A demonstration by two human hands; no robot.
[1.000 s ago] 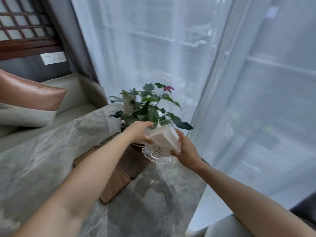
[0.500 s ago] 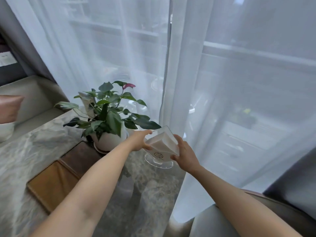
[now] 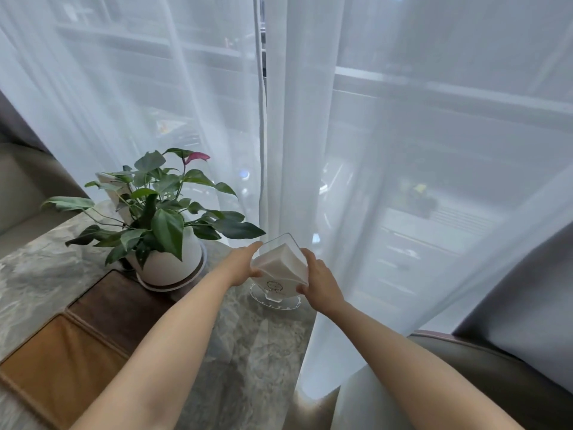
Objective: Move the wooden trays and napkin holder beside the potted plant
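Note:
A clear napkin holder (image 3: 280, 268) full of white napkins stands on its round base on the marble table (image 3: 248, 352), just right of the potted plant (image 3: 161, 218). My left hand (image 3: 240, 265) grips its left side and my right hand (image 3: 319, 280) grips its right side. Two wooden trays lie left of my arms: a dark brown tray (image 3: 121, 302) touching the plant's saucer and a lighter tan tray (image 3: 59, 364) nearer to me.
Sheer white curtains (image 3: 310, 135) hang right behind the holder at the table's far edge. A grey padded seat (image 3: 465, 383) sits at lower right, and a beige bench (image 3: 21, 187) at far left.
The view has swung right and the plant now sits further left. Both hands keep hold of the napkin holder, which stays beside the pot with its base on the table.

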